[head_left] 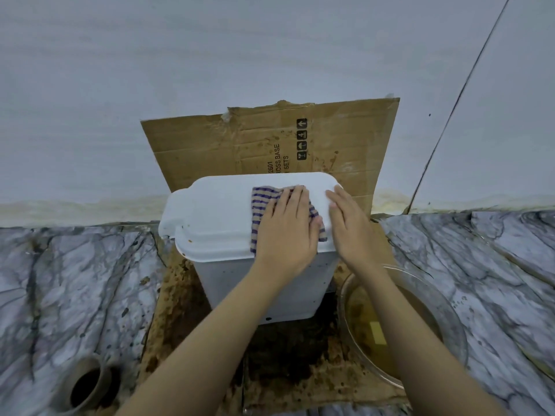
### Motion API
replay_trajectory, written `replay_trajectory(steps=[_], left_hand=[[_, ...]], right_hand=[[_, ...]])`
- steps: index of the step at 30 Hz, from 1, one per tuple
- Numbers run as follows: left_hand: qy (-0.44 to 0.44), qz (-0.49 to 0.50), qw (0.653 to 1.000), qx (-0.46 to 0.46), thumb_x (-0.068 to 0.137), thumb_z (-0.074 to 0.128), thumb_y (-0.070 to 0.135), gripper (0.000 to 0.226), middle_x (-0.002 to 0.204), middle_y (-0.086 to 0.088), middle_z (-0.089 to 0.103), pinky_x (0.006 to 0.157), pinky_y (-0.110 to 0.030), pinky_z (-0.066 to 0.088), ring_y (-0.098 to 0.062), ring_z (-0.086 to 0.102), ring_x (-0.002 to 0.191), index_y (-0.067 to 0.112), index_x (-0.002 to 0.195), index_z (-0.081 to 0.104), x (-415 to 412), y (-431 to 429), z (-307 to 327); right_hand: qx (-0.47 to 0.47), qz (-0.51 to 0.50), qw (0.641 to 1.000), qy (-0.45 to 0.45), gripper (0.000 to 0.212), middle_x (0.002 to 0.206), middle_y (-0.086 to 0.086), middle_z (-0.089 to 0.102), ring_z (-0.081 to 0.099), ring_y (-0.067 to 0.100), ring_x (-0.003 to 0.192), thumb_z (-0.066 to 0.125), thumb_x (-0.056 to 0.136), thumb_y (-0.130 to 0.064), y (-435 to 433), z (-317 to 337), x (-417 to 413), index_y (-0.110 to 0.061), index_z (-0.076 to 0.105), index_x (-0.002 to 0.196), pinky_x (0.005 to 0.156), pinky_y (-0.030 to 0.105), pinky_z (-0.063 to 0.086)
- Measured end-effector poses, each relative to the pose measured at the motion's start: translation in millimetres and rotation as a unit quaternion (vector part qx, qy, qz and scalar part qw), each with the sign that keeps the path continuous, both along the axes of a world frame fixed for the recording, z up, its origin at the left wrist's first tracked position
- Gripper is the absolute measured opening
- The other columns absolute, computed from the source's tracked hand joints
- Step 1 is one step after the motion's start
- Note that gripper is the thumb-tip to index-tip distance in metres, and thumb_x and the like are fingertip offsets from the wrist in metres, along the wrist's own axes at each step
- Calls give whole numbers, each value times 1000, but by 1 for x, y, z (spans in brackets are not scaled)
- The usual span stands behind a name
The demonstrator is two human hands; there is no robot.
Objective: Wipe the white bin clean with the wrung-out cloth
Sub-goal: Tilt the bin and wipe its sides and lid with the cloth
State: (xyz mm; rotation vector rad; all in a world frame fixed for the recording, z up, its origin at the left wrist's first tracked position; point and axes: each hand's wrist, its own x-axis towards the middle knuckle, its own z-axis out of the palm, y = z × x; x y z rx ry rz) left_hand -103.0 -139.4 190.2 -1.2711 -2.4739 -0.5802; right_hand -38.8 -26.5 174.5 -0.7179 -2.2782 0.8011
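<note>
The white bin (264, 295) stands upright on a stained cardboard mat (180, 310), its far side close to a cardboard sheet (210, 145) propped against the pale wall (120, 85). Its lid (210, 217) is shut and faces the camera as a broad rounded rectangle with a stepped lip at the left end.

The striped cloth (264, 196) lies spread on the right half of the lid, its near corner draping over the lid's near edge. The left hand (285, 229) lies flat on it – fingers straight and together, palm pressing down, nothing curled round the fabric. The right hand (350, 226) rests just beside it on the lid's right end, also flat with straight fingers, holding nothing; its fingertips lie near the far right corner.

Left of the cloth the lid is plain white surface up to the lip, with a small brown speck near the near-left rim.

To the near right a clear bowl (450, 319) of brownish water sits just beside the bin's base – under the right forearm. Grey-veined marble floor (75, 280) spreads on both sides of the mat, and a small brown pot (90, 382) stands near left, well apart from the bin.
</note>
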Motion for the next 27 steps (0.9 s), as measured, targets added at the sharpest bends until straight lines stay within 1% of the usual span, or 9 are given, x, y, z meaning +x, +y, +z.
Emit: replay_trajectory(steps=[3, 7, 10, 14, 16, 19, 21, 24, 27], left_hand=[[32, 23, 999, 5, 93, 33, 39, 55, 133, -10, 57, 103, -37, 40, -26, 54, 123, 4, 129, 55, -11, -16, -11], [70, 54, 995, 49, 95, 38, 40, 49, 131, -6, 59, 102, -35, 40, -22, 55, 122, 9, 127, 58, -30, -52, -19], [81, 77, 987, 112, 95, 41, 35, 43, 128, -4, 61, 102, -35, 40, -21, 55, 121, 10, 124, 61, -53, -83, -24], [-13, 102, 965, 241, 97, 34, 29, 44, 128, -6, 61, 107, -40, 36, -22, 51, 124, 8, 124, 60, -74, -101, -21], [-51, 125, 955, 264, 96, 31, 30, 46, 132, -6, 57, 109, -44, 32, -23, 47, 128, 9, 127, 58, -79, -99, -19], [-68, 175, 949, 253, 97, 30, 28, 47, 138, -8, 52, 114, -41, 26, -24, 41, 133, 7, 131, 54, -77, -88, -16], [-40, 197, 952, 231, 97, 29, 28, 48, 139, -10, 51, 114, -39, 26, -26, 41, 133, 3, 133, 51, -62, -81, -20], [32, 164, 967, 194, 98, 32, 26, 47, 140, -12, 49, 111, -39, 26, -26, 43, 132, 1, 134, 48, -28, -66, -38], [70, 138, 970, 186, 98, 33, 27, 48, 144, -11, 45, 113, -34, 20, -23, 36, 134, 2, 137, 45, -11, -55, -53]], right_hand=[[9, 0, 1000, 10, 37, 148, -2, 40, 34, 12, 136, 34, 102, -22, -2, -2, 2, -16, 50, 135, 106, 21, 21], [2, -10, 1000, 12, 38, 148, -5, 40, 35, 12, 135, 33, 102, -26, -2, -3, 0, -19, 50, 135, 108, 28, 26], [-5, -9, 1000, 18, 38, 148, -5, 40, 34, 11, 135, 32, 102, -26, -2, -3, -1, -18, 50, 135, 110, 30, 26], [0, -24, 999, 21, 38, 147, -4, 41, 36, 13, 134, 32, 102, -27, -2, -6, -5, -19, 51, 134, 111, 32, 27], [1, -28, 999, 27, 38, 146, -4, 43, 36, 13, 134, 32, 102, -25, -1, -6, -9, -18, 52, 133, 112, 35, 27], [8, -30, 999, 39, 38, 145, -1, 45, 38, 14, 134, 33, 101, -21, 0, -6, -13, -15, 55, 131, 113, 36, 28], [16, -39, 998, 52, 38, 143, 1, 47, 40, 16, 132, 33, 100, -20, -2, -8, -12, -13, 57, 129, 111, 35, 29], [25, -53, 996, 71, 43, 140, 2, 50, 43, 17, 130, 31, 96, -24, -6, -10, -9, -12, 59, 127, 108, 33, 31], [25, -48, 997, 63, 46, 141, 1, 49, 43, 17, 130, 30, 95, -27, -5, -10, -8, -13, 58, 128, 107, 31, 30]])
